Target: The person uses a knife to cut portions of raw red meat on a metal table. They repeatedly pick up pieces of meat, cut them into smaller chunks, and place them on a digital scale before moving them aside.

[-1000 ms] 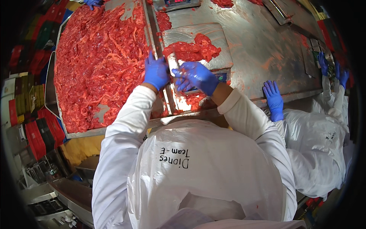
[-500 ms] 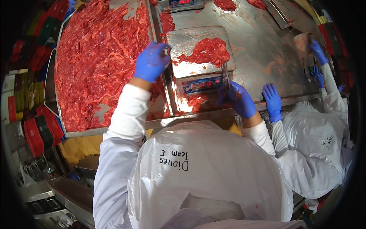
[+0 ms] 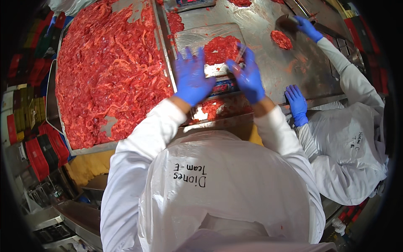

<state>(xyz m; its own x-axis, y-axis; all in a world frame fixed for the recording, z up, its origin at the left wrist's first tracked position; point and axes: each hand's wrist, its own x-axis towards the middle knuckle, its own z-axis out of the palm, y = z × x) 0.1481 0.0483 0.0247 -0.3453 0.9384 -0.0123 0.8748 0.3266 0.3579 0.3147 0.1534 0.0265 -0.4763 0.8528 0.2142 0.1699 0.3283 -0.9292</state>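
My blue-gloved left hand is spread open over the left side of the steel scale platform, left of a flattened mound of red meat. My right hand, also gloved, is at that mound’s right edge, closed on a thin metal tool, partly hidden and blurred. The scale’s display shows between my hands. A large shallow steel tray full of meat strips lies on my left.
A co-worker at right has one hand on the table edge and another on a dark tool near a meat patty. A second scale stands behind; stacked crates are at far left.
My left hand has moved down and right, fingers spreading. My right hand has risen with the metal tool to the meat. The co-worker’s far arm has moved left, beside a patty now visible.
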